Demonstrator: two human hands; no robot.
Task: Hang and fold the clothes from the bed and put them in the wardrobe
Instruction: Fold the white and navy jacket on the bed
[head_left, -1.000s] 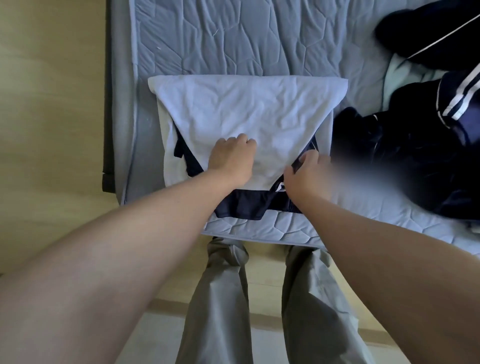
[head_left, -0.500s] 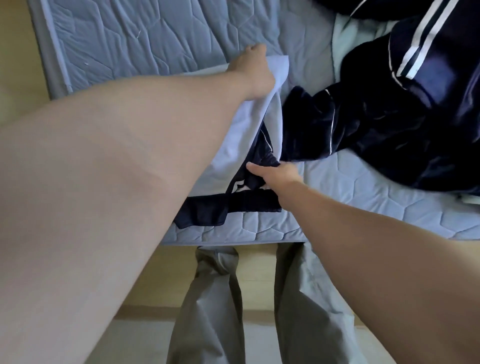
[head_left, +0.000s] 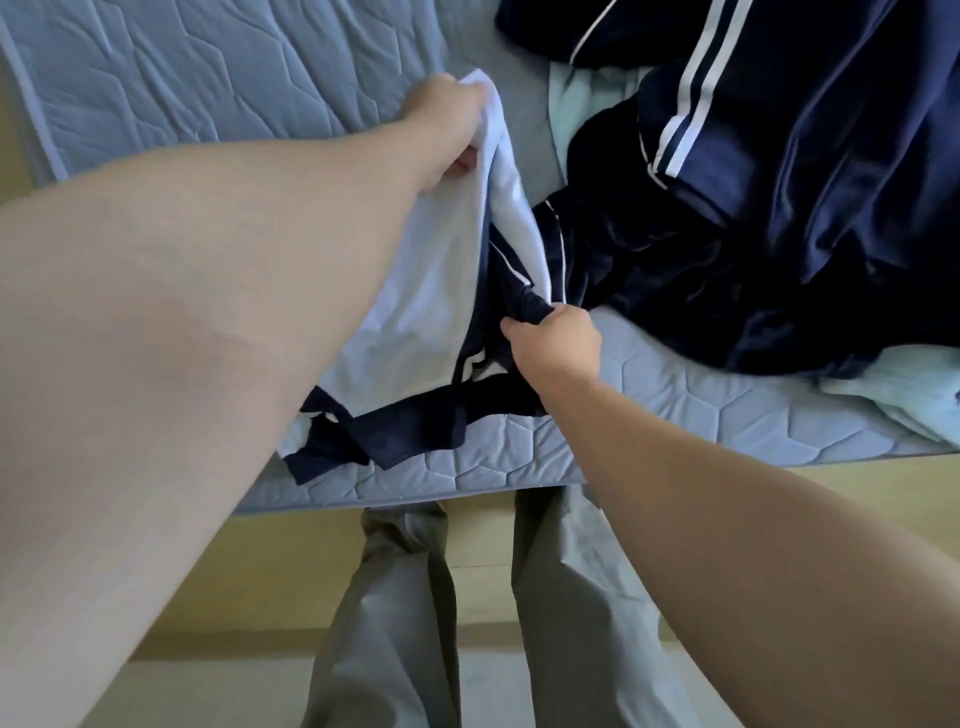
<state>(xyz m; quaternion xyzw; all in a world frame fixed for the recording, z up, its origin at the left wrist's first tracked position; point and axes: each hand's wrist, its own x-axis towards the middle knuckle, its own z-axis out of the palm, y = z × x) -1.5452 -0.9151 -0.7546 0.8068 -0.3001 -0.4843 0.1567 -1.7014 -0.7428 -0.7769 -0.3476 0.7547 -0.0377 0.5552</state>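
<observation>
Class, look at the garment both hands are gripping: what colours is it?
The garment is white with navy trim and thin white stripes, clearest in the head view.

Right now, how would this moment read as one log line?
step: folding | left hand: grip on white shirt far edge | right hand: grip on its navy trim | bed: dark navy pile waiting

Soft, even daylight, no hard shadows or glare. Wide-angle bend stretches the edges. Slight blur on the near forearms.
</observation>
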